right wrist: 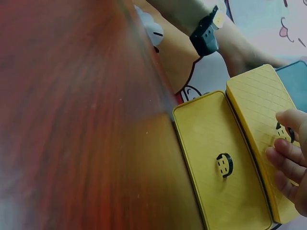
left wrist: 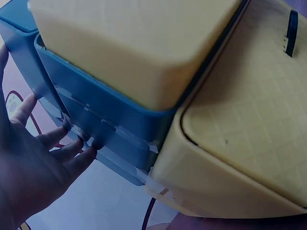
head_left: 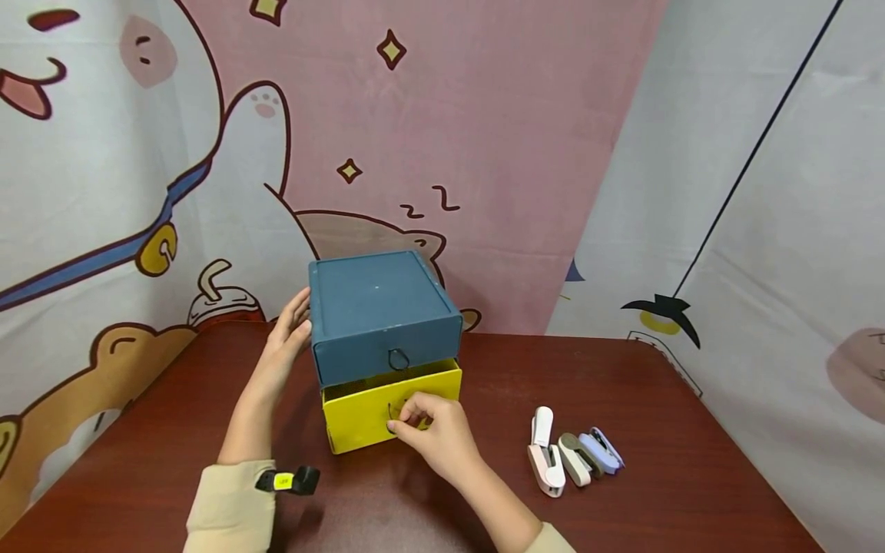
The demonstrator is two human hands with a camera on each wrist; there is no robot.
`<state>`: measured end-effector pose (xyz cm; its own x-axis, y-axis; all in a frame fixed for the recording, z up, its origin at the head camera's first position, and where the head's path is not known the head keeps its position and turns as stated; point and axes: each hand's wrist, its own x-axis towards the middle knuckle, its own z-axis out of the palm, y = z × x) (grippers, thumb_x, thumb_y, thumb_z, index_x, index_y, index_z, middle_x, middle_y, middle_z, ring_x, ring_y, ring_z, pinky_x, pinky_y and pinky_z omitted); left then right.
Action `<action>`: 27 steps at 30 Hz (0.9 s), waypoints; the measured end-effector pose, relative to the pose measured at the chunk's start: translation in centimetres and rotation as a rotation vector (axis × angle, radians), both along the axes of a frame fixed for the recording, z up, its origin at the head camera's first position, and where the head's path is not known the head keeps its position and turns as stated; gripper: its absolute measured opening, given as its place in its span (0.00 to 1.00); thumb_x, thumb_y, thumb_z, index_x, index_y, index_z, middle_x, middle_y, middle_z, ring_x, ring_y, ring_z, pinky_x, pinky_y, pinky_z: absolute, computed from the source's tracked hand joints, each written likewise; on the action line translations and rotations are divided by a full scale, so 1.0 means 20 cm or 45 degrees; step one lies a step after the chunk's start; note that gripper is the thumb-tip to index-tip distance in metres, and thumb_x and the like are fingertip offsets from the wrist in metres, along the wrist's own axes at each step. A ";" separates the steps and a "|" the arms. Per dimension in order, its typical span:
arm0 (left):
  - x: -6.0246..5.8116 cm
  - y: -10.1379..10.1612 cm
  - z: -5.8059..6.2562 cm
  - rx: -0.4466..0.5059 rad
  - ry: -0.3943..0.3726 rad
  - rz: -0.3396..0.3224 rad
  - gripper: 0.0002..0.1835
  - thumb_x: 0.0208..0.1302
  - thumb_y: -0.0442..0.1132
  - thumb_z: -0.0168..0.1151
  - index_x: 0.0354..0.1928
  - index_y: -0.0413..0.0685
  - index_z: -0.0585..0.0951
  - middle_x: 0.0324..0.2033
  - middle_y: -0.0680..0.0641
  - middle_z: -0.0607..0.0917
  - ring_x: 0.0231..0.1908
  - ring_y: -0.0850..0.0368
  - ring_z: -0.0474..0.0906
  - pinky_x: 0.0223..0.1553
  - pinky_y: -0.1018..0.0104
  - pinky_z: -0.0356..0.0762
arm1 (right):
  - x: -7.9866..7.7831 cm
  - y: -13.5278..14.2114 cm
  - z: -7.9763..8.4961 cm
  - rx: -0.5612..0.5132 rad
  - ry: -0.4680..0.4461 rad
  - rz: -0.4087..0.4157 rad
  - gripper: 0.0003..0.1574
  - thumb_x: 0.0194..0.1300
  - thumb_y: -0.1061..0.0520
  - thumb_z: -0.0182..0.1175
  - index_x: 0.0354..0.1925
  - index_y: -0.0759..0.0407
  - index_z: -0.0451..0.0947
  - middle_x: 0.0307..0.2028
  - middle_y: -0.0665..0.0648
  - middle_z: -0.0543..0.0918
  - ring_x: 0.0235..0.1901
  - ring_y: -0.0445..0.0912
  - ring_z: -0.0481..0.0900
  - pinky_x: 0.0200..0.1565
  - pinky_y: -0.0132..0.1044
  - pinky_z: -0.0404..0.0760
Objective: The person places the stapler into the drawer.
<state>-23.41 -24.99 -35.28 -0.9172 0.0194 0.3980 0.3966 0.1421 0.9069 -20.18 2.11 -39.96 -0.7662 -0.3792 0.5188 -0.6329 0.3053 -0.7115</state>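
Observation:
A small drawer cabinet stands on the table, with a blue top drawer (head_left: 387, 346) closed at its front. Below it, the yellow middle drawer (head_left: 353, 422) is pulled partly out. My right hand (head_left: 439, 434) pinches this drawer's black ring handle (right wrist: 290, 134) between thumb and fingers. The left hand (head_left: 286, 334) rests its fairly straight fingers against the cabinet's blue side (left wrist: 110, 115). A yellow bottom drawer (right wrist: 211, 129), with its own ring handle (right wrist: 225, 165), shows in the right wrist view; from the head it is hidden beneath the middle one.
Right of the cabinet lie a white stapler (head_left: 546, 457), a white and grey stapler (head_left: 577, 459) and a light blue stapler (head_left: 603, 449). The table (head_left: 657, 430) is dark reddish wood. A printed cloth (head_left: 477, 115) hangs behind it.

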 end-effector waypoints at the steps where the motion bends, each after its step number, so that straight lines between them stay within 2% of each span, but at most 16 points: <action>1: 0.00 0.00 0.00 0.000 0.001 0.001 0.31 0.74 0.48 0.45 0.76 0.62 0.50 0.74 0.46 0.49 0.71 0.46 0.44 0.65 0.39 0.47 | 0.01 0.01 0.00 0.007 -0.004 0.009 0.12 0.54 0.57 0.72 0.23 0.48 0.77 0.21 0.40 0.77 0.23 0.36 0.75 0.28 0.32 0.78; 8: 0.00 0.00 0.00 0.001 0.000 -0.008 0.31 0.74 0.47 0.44 0.76 0.61 0.50 0.74 0.46 0.48 0.71 0.45 0.43 0.65 0.38 0.46 | 0.09 0.08 0.01 0.042 -0.039 0.084 0.13 0.55 0.52 0.72 0.23 0.47 0.76 0.21 0.41 0.76 0.22 0.36 0.73 0.26 0.31 0.76; 19: 0.01 0.00 0.01 -0.005 0.001 -0.004 0.31 0.74 0.47 0.44 0.76 0.62 0.50 0.73 0.48 0.49 0.71 0.47 0.45 0.65 0.40 0.46 | 0.19 0.16 0.03 0.053 -0.004 0.195 0.12 0.56 0.48 0.70 0.24 0.43 0.77 0.22 0.37 0.76 0.23 0.33 0.73 0.27 0.29 0.76; 27: 0.01 0.00 0.00 -0.005 0.001 -0.001 0.31 0.74 0.47 0.44 0.76 0.63 0.50 0.73 0.48 0.49 0.71 0.48 0.45 0.65 0.41 0.46 | 0.26 0.23 0.04 0.110 0.012 0.260 0.10 0.57 0.48 0.69 0.25 0.43 0.78 0.23 0.36 0.76 0.25 0.32 0.72 0.28 0.29 0.76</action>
<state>-23.30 -24.91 -35.24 -0.9168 0.0217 0.3988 0.3975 0.1457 0.9059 -15.00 6.74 -39.11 -0.6641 -0.5695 0.4844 -0.6944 0.2297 -0.6820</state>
